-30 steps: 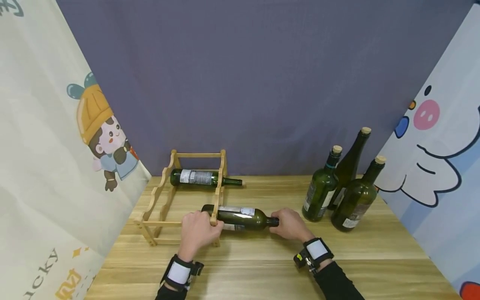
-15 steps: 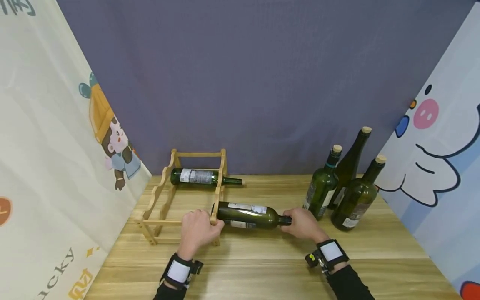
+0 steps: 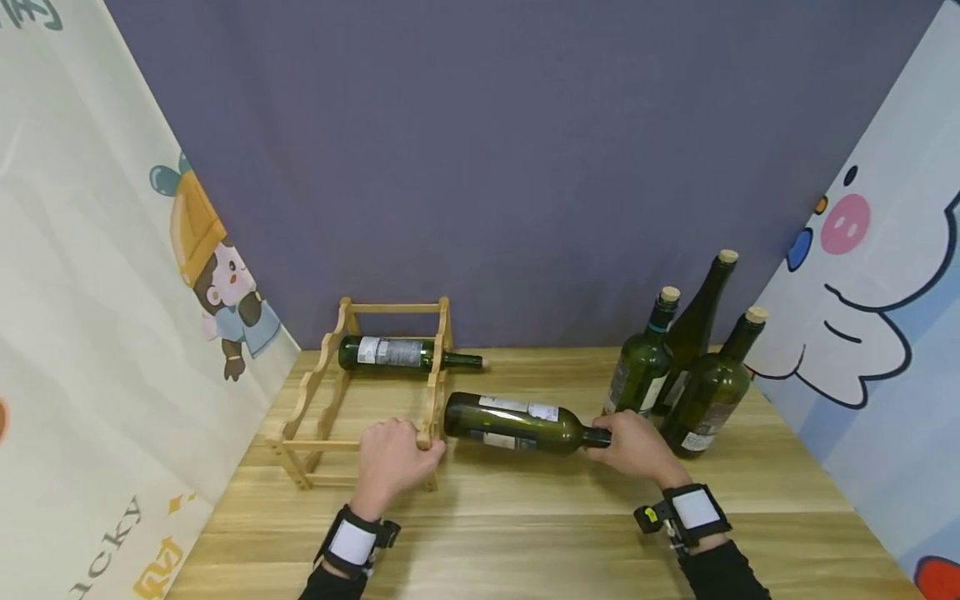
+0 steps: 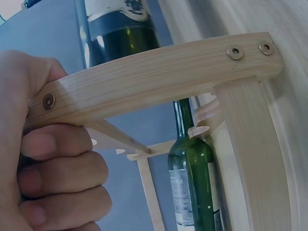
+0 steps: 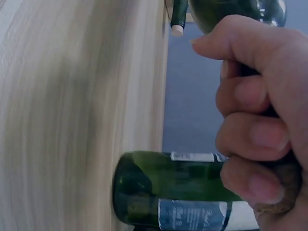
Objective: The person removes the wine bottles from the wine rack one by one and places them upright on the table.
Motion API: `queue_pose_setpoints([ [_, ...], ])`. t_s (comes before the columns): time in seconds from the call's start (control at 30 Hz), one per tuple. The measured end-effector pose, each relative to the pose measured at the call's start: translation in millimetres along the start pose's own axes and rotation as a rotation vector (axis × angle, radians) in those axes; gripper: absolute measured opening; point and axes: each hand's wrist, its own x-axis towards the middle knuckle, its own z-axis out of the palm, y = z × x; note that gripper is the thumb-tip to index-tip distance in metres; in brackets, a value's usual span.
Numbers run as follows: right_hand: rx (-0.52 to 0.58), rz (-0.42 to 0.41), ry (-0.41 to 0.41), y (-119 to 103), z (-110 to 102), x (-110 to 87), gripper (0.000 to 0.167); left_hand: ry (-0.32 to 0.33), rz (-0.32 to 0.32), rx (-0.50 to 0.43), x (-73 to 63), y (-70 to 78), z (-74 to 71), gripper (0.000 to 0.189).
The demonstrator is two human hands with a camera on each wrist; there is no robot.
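My left hand [image 3: 393, 462] grips the front right corner of a wooden wine rack [image 3: 324, 447]; in the left wrist view its fingers [image 4: 67, 166] curl under the rack's bar [image 4: 159, 72]. My right hand [image 3: 636, 446] holds a dark green wine bottle [image 3: 517, 421] by its neck. The bottle lies level, its base just right of the rack's side frame. In the right wrist view a cork [image 5: 284, 190] shows beneath the curled fingers [image 5: 252, 134]. Another green wine bottle [image 3: 390, 352] rests in the rack's rear slot, neck pointing right.
Behind my right hand, a group of corked bottles stands upright: a labelled one [image 3: 641, 367], a slender one [image 3: 697, 321] and a broad one [image 3: 708, 396]. A grey-purple curtain [image 3: 480, 167] hangs along the back edge of the wooden table [image 3: 517, 533].
My right hand has drawn the bottle rightward out of the rack's front slot, so its base has come past the side frame. The left hand has kept its grip on the corner.
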Motion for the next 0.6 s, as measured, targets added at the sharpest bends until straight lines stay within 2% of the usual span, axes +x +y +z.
queue_pose_setpoints([
  [0.17, 0.009, 0.018, 0.002, 2.3, -9.1, -5.0, 0.014, 0.067, 0.034, -0.014, -1.2, -1.6, 1.4, 0.055],
  [0.3, 0.019, 0.038, -0.003, 2.7, -16.9, -10.3, 0.011, 0.115, 0.062, -0.043, -1.1, -2.4, 2.3, 0.046],
  [0.47, 0.026, 0.054, -0.004, 1.3, -26.6, -14.4, 0.02, 0.115, 0.071, -0.109, 0.6, -3.8, 0.8, 0.044],
  [0.6, 0.031, 0.045, 0.008, 0.5, -32.6, -14.5, 0.017, 0.109, 0.05, -0.165, 1.9, -3.2, -4.5, 0.048],
])
